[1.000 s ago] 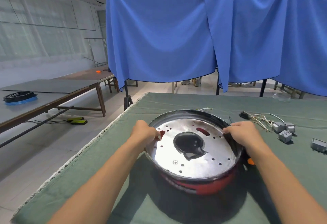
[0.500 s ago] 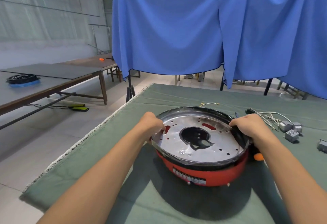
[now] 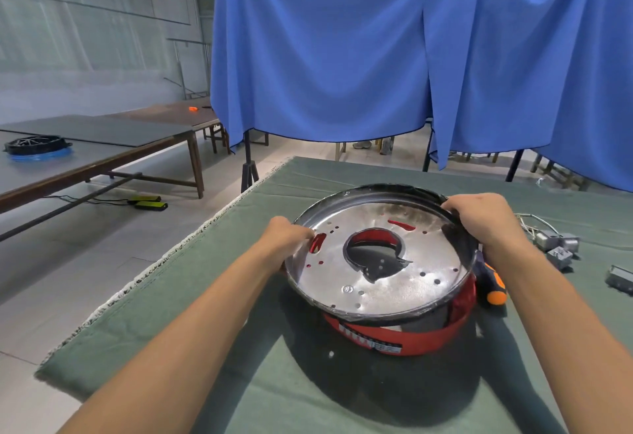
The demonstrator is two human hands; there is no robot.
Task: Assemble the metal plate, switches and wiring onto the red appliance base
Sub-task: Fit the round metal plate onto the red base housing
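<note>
A round silver metal plate (image 3: 383, 283) with a large centre hole and several small holes is held above the red appliance base (image 3: 411, 337), tilted and lifted clear of it at the near side. My left hand (image 3: 291, 238) grips the plate's left rim and my right hand (image 3: 483, 218) grips its far right rim. Grey switches (image 3: 558, 248) with white wiring (image 3: 531, 221) lie on the green cloth to the right of the base.
An orange and black screwdriver (image 3: 493, 283) lies just right of the base. A grey metal part (image 3: 620, 279) sits at the right edge. Blue curtains (image 3: 342, 57) hang behind the green-covered table (image 3: 205, 296). Another long table (image 3: 85, 156) stands at left.
Both hands have lifted the metal plate up off the red base; it sat inside the base before. The view has shifted, so the base appears further right.
</note>
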